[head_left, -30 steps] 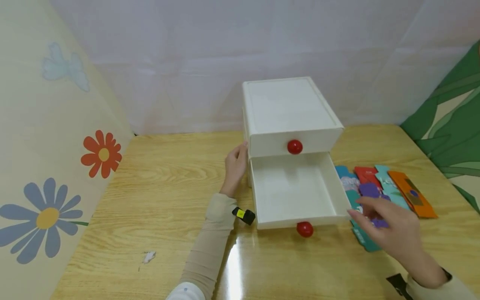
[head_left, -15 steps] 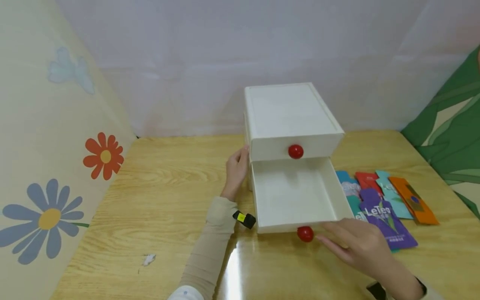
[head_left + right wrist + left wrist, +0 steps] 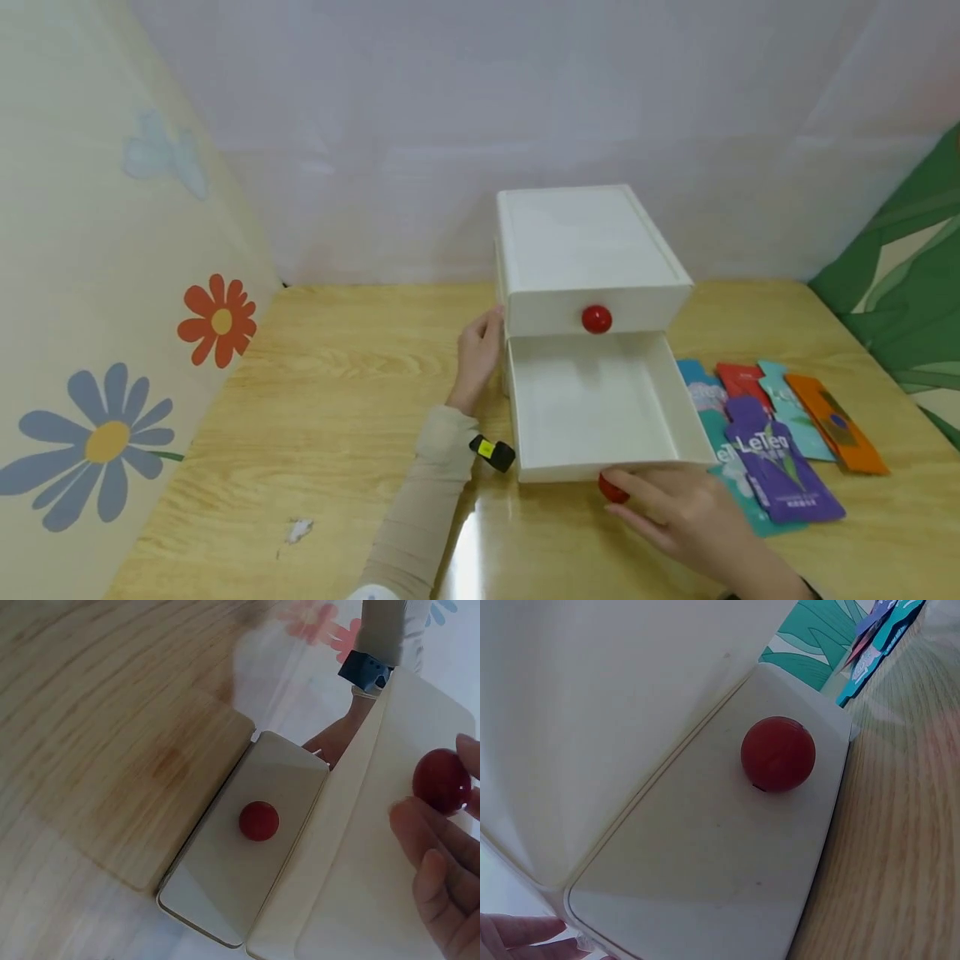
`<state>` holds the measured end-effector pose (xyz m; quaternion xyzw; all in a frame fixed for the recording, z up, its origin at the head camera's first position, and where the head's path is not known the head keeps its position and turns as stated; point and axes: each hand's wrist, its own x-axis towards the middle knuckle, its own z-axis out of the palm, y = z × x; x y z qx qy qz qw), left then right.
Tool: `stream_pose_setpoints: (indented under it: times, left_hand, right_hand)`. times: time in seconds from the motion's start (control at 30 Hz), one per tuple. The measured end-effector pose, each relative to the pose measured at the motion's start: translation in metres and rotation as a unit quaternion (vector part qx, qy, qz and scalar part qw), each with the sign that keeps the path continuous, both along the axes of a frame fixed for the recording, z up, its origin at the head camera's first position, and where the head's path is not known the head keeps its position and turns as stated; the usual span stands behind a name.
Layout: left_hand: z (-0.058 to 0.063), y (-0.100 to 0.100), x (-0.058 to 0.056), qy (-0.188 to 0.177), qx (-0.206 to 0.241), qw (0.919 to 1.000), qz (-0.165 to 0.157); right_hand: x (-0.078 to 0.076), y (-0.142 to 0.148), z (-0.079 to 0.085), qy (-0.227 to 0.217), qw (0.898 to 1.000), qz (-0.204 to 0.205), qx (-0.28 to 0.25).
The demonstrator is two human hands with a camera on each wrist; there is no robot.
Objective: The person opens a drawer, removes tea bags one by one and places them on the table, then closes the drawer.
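A white drawer cabinet stands on the table, its top drawer shut and the drawer below it pulled out, bare inside. My right hand is at the pulled-out drawer's red round knob, thumb and fingers pinching it from either side; the right wrist view shows this red knob between the fingertips. Against the cabinet's left side rests my left hand, fingers extended along the wall. Its fingertips show at the cabinet's edge in the left wrist view. A lower drawer front with another red knob is shut.
Several flat pouches lie right of the cabinet, among them a purple LeTea pouch and an orange one. A pale wall rises behind. A worn white spot marks the wooden table at front left.
My right hand has moved left from beside the pouches to the open drawer's knob and taken hold of it. My left hand has stayed at the cabinet's side. The view has tilted slightly.
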<state>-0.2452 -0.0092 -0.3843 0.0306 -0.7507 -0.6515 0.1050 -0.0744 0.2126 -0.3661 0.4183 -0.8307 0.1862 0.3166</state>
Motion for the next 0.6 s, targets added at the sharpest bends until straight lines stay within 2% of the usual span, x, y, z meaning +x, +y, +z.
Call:
stream_pose_setpoints:
  times: [0.17, 0.4, 0.6]
  left_hand:
    - [-0.0042, 0.0018, 0.0022, -0.002, 0.0, 1.0, 0.001]
    - [-0.0055, 0.0018, 0.0025, -0.002, 0.006, 1.0, -0.002]
    - [-0.0024, 0.001, 0.0008, 0.004, 0.001, 1.0, -0.002]
  right_hand:
    - [0.0019, 0.0004, -0.0044, -0.02, 1.0, -0.003, -0.002]
    - [0.0036, -0.0005, -0.0074, -0.077, 0.997, -0.001, -0.002]
    - [-0.0002, -0.0012, -0.0081, -0.069, 0.998, -0.002, -0.002]
